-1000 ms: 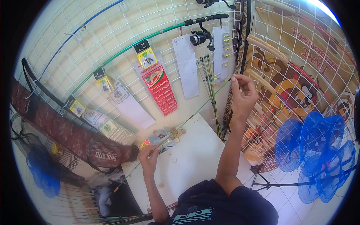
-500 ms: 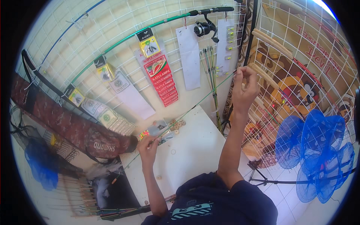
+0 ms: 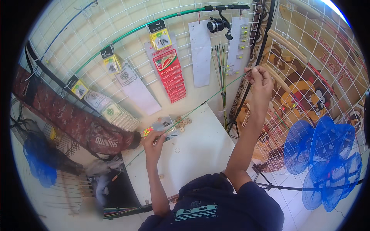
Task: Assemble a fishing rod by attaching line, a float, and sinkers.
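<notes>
A thin green fishing rod blank (image 3: 214, 96) slants across the middle, from low on the left up to the right. My right hand (image 3: 261, 79) is raised, its fingertips pinching the upper end. Lower down, above the table's left part, my left hand (image 3: 153, 143) pinches the same rod between thumb and fingers. Beyond the left hand the rod runs on down past the table's edge. Just behind that hand lie a clear plastic bag (image 3: 165, 122), small bright beads (image 3: 147, 131) and several round cork rings (image 3: 182, 129).
The white table (image 3: 196, 154) stands before me. On the wall grid hang a rod with a black reel (image 3: 216, 25) and red packets (image 3: 169, 79). Thin rods (image 3: 220, 73) stand upright behind. A camouflage rod bag (image 3: 77, 117) leans left; blue nets (image 3: 331, 134) hang right.
The view has shifted slightly. My right-hand fingers have folded closer together at the rod's upper end. My left hand has moved a little up toward the plastic bag, still pinching the rod.
</notes>
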A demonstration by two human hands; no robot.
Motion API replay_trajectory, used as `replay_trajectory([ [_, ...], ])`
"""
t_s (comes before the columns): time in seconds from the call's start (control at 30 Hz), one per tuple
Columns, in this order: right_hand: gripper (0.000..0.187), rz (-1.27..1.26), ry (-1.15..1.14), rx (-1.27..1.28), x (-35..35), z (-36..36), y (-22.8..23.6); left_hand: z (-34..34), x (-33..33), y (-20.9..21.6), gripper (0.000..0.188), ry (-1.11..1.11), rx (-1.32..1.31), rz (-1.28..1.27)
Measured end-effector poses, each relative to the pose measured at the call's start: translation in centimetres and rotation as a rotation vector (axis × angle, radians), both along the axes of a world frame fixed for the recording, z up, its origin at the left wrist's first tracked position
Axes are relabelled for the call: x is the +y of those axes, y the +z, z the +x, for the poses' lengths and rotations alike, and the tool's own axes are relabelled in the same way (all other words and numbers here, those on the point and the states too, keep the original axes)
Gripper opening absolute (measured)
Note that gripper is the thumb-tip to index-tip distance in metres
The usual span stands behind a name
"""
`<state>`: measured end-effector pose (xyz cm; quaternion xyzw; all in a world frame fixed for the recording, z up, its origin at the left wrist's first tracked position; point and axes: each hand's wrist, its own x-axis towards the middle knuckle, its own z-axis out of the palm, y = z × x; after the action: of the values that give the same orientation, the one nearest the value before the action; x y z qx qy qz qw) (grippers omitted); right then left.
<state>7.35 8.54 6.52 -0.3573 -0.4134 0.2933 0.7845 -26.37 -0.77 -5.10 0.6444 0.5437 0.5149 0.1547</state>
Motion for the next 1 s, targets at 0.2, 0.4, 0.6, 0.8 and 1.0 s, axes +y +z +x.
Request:
replay_trajectory([
  [0.2, 0.015, 0.069, -0.150, 0.020, -1.0, -0.9, 0.5, -0.1, 0.3, -0.4, 0.010, -0.012, 0.024, 0.001],
  [0.4, 0.012, 0.209, -0.318, -0.205, -2.5, -3.0, 0.3, 0.0, 1.0, -1.0, 0.012, -0.015, 0.022, -0.026],
  [0.6, 0.011, 0.286, -0.344, -0.568, -3.4, -4.2, -2.5, -0.3, 1.9, -2.4, 0.017, -0.065, -0.019, -0.123],
  [0.8, 0.016, -0.062, -0.454, -0.138, -2.8, -2.0, -4.9, 0.6, 1.1, -2.5, 0.020, -0.234, 0.077, -0.186],
  [1.0, 0.024, -0.292, -0.090, 0.013, -1.3, 0.1, -10.4, 0.9, -0.1, -3.7, 0.019, -0.240, 0.183, -0.249],
])
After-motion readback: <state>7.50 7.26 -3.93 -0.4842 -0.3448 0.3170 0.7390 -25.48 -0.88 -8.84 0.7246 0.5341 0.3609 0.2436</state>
